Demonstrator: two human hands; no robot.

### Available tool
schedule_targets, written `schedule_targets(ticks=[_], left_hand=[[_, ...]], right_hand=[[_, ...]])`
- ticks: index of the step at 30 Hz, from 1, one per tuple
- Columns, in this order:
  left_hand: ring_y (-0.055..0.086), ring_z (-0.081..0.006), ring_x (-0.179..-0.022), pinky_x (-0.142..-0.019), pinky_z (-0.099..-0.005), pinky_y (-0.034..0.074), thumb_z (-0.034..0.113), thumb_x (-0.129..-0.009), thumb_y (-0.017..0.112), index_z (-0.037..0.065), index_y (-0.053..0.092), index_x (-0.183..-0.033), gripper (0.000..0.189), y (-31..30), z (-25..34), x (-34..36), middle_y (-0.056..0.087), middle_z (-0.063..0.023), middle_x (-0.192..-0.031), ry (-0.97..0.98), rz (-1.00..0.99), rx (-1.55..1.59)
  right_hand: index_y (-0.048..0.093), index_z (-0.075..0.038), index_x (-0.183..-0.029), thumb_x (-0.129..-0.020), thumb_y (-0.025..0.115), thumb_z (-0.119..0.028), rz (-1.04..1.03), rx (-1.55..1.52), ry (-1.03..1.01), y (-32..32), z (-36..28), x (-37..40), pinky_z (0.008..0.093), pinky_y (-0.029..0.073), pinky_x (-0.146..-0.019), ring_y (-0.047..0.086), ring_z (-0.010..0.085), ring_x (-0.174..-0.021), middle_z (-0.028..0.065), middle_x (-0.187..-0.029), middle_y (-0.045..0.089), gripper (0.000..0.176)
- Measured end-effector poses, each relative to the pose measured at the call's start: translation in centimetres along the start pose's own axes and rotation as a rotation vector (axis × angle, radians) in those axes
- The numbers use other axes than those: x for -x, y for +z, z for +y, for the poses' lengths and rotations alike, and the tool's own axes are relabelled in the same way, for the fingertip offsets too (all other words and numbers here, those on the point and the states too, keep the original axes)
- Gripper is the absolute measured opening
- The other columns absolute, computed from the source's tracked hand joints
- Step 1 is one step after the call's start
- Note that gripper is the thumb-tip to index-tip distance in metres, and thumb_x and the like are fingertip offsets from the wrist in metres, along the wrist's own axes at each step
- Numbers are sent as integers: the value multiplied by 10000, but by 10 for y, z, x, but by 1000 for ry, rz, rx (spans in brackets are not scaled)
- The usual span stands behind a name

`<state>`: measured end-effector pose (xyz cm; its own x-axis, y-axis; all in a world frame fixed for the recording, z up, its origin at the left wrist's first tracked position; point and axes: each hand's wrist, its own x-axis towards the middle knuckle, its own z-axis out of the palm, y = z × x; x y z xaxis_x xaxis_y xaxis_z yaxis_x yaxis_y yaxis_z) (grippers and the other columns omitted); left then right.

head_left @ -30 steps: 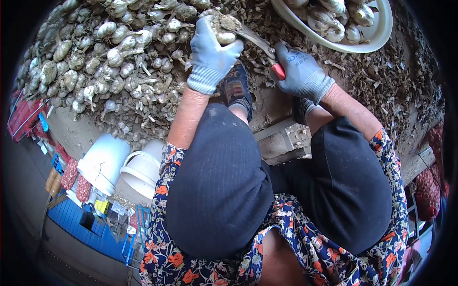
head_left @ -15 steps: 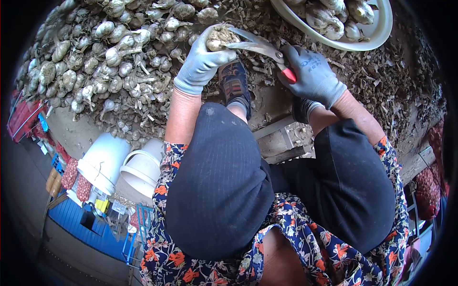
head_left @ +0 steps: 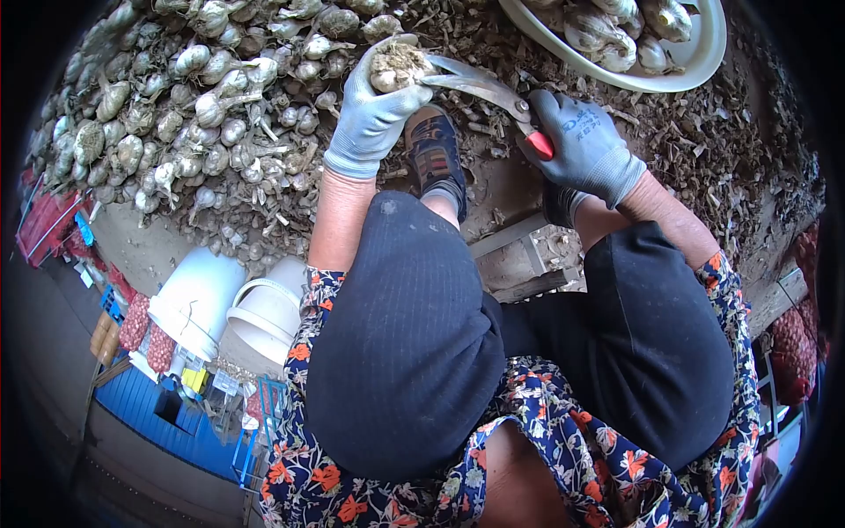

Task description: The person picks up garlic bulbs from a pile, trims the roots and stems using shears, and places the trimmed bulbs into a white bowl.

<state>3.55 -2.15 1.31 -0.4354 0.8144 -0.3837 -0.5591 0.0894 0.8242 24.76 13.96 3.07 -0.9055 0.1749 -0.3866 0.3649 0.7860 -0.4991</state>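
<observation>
My left hand, in a grey work glove, is closed around a garlic bulb with its dirty root side showing. In my right hand, also gloved, is a pair of shears with red handles. The parted blades point left, and their tips reach the side of the bulb by my left fingers. My right fingers wrap the handles and are partly hidden behind the glove's back.
A big heap of garlic bulbs spreads at the left. A white basin holding trimmed bulbs stands at the upper right, above scattered husks. White buckets stand lower left, near red mesh sacks.
Both hands have shifted very slightly in the view. The bulb has turned a little in my left hand, and the shears stay against its side.
</observation>
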Motion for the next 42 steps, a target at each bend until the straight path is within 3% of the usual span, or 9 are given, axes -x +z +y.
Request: schedule_targets(ticks=[12,19,25,32,34,35,38,41,42], left_hand=[[583,-105,-966,-874,-258,479,46,-654,771,-14,499,-1224,635,9,8,0,613,-48,-1074,-44,-155,-599],[609,-134,-719,-661,-272,515,66,-683,693,-29,539,-1122,475,-3,-9,-8,647,-102,-948,-380,-288,-93],[627,-138,-783,-676,-259,533,61,-714,754,-4,455,-1282,645,-11,-32,-9,623,-74,-930,-341,82,-407],[613,-252,-739,-630,-339,549,242,-673,803,26,491,-1176,629,88,34,-66,574,-153,-961,1054,123,-905],[599,-267,-854,-632,-315,549,297,-931,535,-11,312,-1380,589,140,45,-132,537,-177,-1079,1642,258,-924],[530,-331,-1003,-813,-417,504,324,-912,516,27,388,-1350,544,143,37,-101,508,-223,-1107,1122,273,-1813],[446,-403,-1086,-984,-487,338,366,-852,562,137,494,-1296,504,143,58,-110,489,-236,-1169,1049,-46,-1364],[487,-331,-1072,-942,-433,377,320,-835,625,16,564,-1166,453,77,51,-107,527,-197,-1135,1270,126,-1056],[611,-281,-719,-658,-379,547,129,-746,692,7,531,-1105,412,33,41,-104,576,-168,-1012,1042,171,-1328]], right_hand=[[460,-6,-1051,-826,592,-321,-54,141,-27,-4,-7,-2,446,517,-673,653,344,-765,183,-825,630,409],[473,-13,-1040,-869,546,-285,-139,-22,91,10,1,-4,461,496,-745,632,384,-836,203,-891,645,330],[518,8,-905,-802,617,-267,14,-343,230,32,20,2,460,457,-757,571,434,-879,237,-913,582,310],[547,25,-1003,-846,532,-382,-208,-343,313,24,8,-6,459,439,-870,583,429,-982,294,-980,609,437],[545,28,-1000,-846,533,-383,-223,-340,319,18,5,-13,460,438,-871,582,432,-984,297,-982,608,439],[544,30,-997,-846,534,-385,-249,-342,340,17,2,-14,461,437,-872,580,436,-986,299,-984,606,442],[545,41,-1005,-836,542,-387,-280,-341,357,16,1,-16,459,432,-881,571,437,-1006,309,-1008,597,460],[550,53,-1009,-824,551,-374,-184,-392,305,25,15,-9,456,429,-887,559,444,-1008,317,-1000,588,466],[557,57,-1006,-814,560,-360,-169,-366,313,27,19,-7,455,428,-886,551,450,-996,311,-972,589,459]])
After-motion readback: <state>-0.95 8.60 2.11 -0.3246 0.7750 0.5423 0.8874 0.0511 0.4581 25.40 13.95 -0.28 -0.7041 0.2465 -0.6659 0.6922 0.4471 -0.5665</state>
